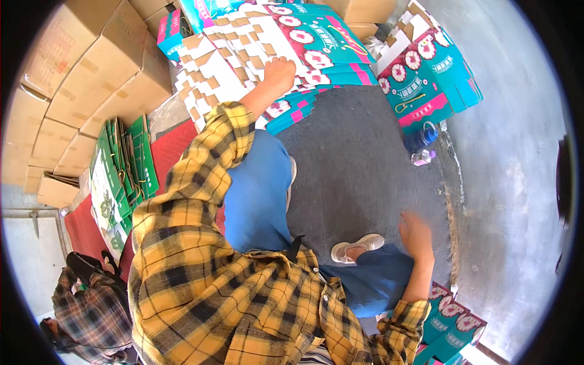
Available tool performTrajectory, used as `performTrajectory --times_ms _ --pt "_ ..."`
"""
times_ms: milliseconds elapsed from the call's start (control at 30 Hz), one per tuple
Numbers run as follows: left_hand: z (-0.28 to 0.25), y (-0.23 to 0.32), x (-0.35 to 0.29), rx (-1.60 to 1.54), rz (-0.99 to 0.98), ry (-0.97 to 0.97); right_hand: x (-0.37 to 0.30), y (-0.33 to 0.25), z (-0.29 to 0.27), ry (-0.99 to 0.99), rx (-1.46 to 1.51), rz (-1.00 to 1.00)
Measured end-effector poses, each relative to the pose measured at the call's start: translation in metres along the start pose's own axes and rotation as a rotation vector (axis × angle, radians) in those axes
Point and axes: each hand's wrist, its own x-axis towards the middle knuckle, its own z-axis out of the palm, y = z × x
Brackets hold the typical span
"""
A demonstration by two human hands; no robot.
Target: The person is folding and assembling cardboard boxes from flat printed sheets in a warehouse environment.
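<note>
A spread pile of flattened teal, pink and white gift cartons [316,39] lies in front of me, overlapping like fanned cards, with white and brown flaps toward the left. My left hand [280,74] is on the pile with its fingers curled at the edge of one carton, apparently gripping it. My right hand [415,234] hangs over the floor at my right, above my knee; its fingers are smeared by motion. No object shows in it. Behind it, at the lower right, stand several folded-up teal cartons [453,325].
Brown cardboard boxes [91,73] are stacked at the left. Green carrier bags [131,161] stand on red matting [173,146]. Upright teal cartons [426,73], a blue jug [420,139] and a small bottle [424,157] line the right wall. Another person [91,304] crouches at the lower left.
</note>
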Motion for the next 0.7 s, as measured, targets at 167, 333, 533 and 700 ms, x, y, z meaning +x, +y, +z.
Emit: performTrajectory --times_ms 167,333,533,700 --pt "0.037 -0.024 0.041 0.218 0.125 0.093 0.004 -0.009 0.003 -0.108 -0.016 0.033" --pt "0.060 -0.015 0.075 0.202 0.116 -0.212 0.012 -0.021 0.010 -0.259 -0.053 0.128" --pt "0.087 -0.017 0.090 0.167 0.151 -0.314 0.012 -0.021 0.012 -0.229 0.014 0.168" --pt "0.102 -0.016 0.083 0.257 0.178 -0.139 0.020 -0.037 0.004 -0.261 0.013 0.175"
